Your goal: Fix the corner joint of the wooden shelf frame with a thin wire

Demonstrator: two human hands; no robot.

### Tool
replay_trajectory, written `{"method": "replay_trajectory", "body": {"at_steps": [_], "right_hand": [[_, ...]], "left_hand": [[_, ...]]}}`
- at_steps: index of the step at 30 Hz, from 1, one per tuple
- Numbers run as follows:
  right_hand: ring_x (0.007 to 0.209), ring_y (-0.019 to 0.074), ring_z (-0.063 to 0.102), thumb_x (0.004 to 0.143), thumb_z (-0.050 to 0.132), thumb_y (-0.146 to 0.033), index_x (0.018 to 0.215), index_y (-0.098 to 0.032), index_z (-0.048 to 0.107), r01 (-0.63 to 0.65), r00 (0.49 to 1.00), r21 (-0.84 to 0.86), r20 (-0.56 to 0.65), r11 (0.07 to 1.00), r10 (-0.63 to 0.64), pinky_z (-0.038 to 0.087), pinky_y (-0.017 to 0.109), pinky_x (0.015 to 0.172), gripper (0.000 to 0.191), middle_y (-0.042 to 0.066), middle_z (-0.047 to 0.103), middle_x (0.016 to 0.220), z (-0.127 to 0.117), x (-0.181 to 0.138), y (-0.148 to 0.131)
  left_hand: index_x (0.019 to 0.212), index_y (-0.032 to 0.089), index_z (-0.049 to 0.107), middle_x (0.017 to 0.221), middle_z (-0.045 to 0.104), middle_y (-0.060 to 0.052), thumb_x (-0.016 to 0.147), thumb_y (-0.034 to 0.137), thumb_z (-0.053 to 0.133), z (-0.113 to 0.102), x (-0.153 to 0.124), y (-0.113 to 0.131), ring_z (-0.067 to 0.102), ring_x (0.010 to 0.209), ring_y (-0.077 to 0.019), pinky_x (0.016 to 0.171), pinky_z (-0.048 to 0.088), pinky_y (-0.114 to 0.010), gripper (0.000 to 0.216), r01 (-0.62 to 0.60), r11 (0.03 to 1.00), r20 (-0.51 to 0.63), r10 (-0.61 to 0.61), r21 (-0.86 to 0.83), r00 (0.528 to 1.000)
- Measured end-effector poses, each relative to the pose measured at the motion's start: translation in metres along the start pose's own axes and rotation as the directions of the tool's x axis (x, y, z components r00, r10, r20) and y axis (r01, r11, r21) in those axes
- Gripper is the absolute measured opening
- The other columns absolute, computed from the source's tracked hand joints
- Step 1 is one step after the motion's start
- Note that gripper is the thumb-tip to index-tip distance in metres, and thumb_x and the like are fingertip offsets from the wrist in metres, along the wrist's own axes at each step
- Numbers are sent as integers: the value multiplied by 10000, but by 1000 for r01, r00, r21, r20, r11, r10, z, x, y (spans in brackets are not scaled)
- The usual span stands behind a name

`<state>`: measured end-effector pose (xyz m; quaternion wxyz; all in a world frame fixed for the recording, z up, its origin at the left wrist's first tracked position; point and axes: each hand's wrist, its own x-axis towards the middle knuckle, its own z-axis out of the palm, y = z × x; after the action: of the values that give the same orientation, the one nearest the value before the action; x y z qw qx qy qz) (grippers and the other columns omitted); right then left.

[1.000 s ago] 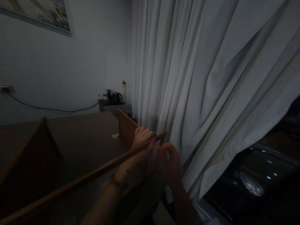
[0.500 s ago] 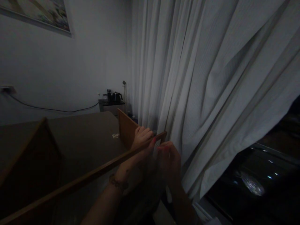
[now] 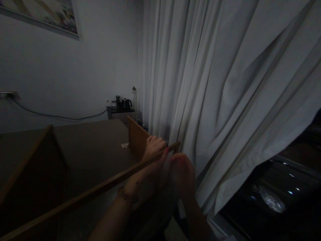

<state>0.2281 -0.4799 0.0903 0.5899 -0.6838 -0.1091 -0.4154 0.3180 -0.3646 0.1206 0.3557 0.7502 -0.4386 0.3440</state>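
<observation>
The room is dim. My left hand [image 3: 153, 151] is wrapped over the top edge of a long brown wooden panel [image 3: 82, 197] near its far corner, fingers curled round it. My right hand [image 3: 182, 172] sits just right of that corner with thumb and fingers pinched together; something thin and pale seems to run from the pinch toward the corner, too small to name. A second wooden panel [image 3: 136, 136] stands upright behind my left hand, meeting the first at the corner.
A dark tabletop [image 3: 87, 147] lies behind the panels. White curtains [image 3: 213, 93] hang close on the right. A small stand with a kettle [image 3: 125, 103] is by the far wall. A cable [image 3: 57, 117] runs along the wall. A dark glossy surface [image 3: 273, 197] lies lower right.
My right hand has shifted slightly, its pinched fingers staying at the panel's corner. My left hand keeps its hold on the panel edge. The view has drifted a little.
</observation>
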Motion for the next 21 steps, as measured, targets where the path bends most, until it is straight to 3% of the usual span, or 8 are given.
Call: {"method": "replay_trajectory", "body": {"at_steps": [5,10,14,21], "right_hand": [[821,179,654,996,483,-392,951,-241,688,84,996,-99,19,992,-82,511,293,743,259,34,705,877,-6,-5,9],[843,159,634,975,535,-326,878,-253,706,189,982,-86,34,978,-187,502,279,766,209,18,667,869,-9,6,6],[785,146,596,939,591,-337,836,-246,701,165,986,-60,44,984,-163,492,255,698,175,5,600,826,-12,13,-3],[723,140,608,957,566,-305,967,-252,686,138,982,-58,134,989,-130,490,251,643,131,5,654,823,-18,10,-5]], "left_hand": [[676,217,388,696,492,-21,925,292,374,0,1,1,474,801,-215,843,369,-409,261,22,1000,10,-22,15,1000],[691,216,395,706,497,-19,925,286,369,0,1,2,470,797,-209,848,377,-406,245,32,999,17,-33,25,999],[703,217,396,718,496,-18,933,290,369,-2,1,3,467,795,-209,835,378,-395,242,36,999,12,-36,27,999],[687,215,395,704,497,-16,934,305,381,-4,2,5,472,793,-209,851,371,-405,263,53,999,42,-52,-6,998]]}}
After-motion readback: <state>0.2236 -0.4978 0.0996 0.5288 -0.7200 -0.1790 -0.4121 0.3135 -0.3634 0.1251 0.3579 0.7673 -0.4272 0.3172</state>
